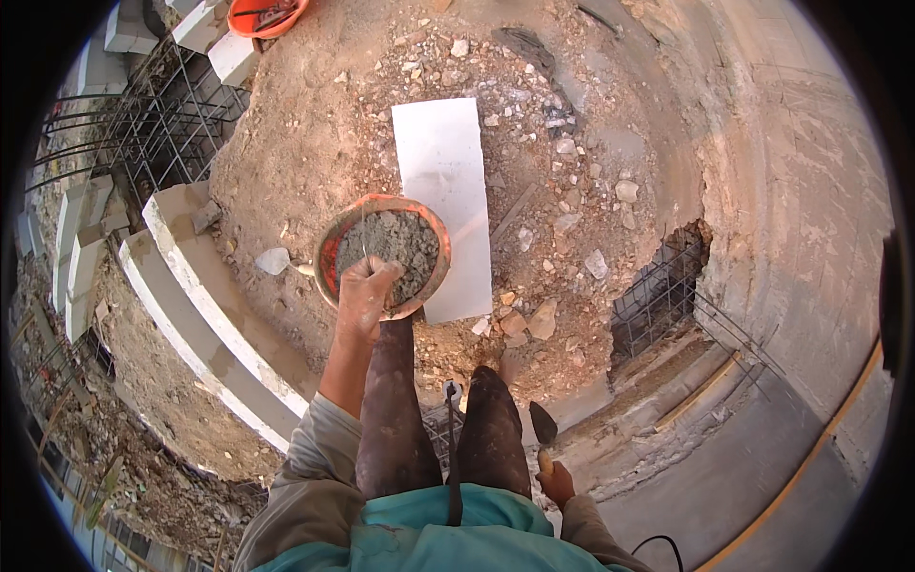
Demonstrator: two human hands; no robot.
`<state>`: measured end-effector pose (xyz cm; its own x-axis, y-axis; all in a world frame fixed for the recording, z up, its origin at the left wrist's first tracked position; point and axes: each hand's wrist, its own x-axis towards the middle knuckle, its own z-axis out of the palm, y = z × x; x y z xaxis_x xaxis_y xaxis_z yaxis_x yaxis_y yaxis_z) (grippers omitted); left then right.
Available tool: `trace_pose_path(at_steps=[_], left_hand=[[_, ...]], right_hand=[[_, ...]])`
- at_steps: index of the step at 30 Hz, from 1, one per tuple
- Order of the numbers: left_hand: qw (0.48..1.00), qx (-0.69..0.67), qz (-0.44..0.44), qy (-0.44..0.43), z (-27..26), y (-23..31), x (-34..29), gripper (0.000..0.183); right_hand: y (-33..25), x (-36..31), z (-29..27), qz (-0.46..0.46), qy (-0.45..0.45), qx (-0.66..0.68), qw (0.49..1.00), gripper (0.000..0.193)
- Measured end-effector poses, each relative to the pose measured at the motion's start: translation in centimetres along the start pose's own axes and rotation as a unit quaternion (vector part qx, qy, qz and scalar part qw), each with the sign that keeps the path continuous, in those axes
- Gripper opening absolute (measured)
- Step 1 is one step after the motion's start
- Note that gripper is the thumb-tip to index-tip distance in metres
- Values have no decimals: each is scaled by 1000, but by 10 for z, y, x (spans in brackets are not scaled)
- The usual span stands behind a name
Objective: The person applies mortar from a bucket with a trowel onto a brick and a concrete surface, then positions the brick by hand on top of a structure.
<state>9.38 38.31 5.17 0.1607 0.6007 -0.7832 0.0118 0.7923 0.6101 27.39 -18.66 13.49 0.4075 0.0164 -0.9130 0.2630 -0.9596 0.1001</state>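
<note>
Worker's L hand [372,284], grip closed in a fist at the near side of an orange pan [329,259], holds what looks like its thin handle; the pan, loaded w/ grey mortar [408,246], sits just beyond the worker's knees, L of ctr. R hand [557,484], near right, has its grip wrapped around the handle of a small pointed trowel [543,426], blade angled toward the far side. Behind the pan, a white slab [443,172] lies flat on stony dirt [319,133]; the pan blocks the view of its near left edge, and the fist hides part of the mortar. Also around: long pale beams [224,296] at left, rebar mesh [167,119] far left, a 2nd orange bowl [243,19] w/ items too small to ID at the far edge, loose stones [542,319] near the slab, and a pit w/ more mesh [658,294] at right, next to a concrete surface [801,219].
</note>
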Motion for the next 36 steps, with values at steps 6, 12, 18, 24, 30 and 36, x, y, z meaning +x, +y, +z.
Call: trace_pose_path(at_steps=[6,12,18,24,30,36], left_hand=[[1000,15,-8,-22,52,-97,-46,28],[999,34,8,17,105,-212,-62,37],[984,73,120,107,88,-276,-36,38],[922,270,173,217,78,-279,-24,52],[952,152,192,186,121,-281,-54,44],[940,152,223,208,139,-301,-92,40]], right_hand=[[47,-19,-5,11,80,53,995,40],[158,-14,-5,16,41,48,998,38],[292,46,-3,-73,77,91,990,33],[345,76,-74,37,-28,151,987,23],[392,105,-121,-42,21,-20,999,25],[256,162,-164,-59,-27,-43,997,22]])
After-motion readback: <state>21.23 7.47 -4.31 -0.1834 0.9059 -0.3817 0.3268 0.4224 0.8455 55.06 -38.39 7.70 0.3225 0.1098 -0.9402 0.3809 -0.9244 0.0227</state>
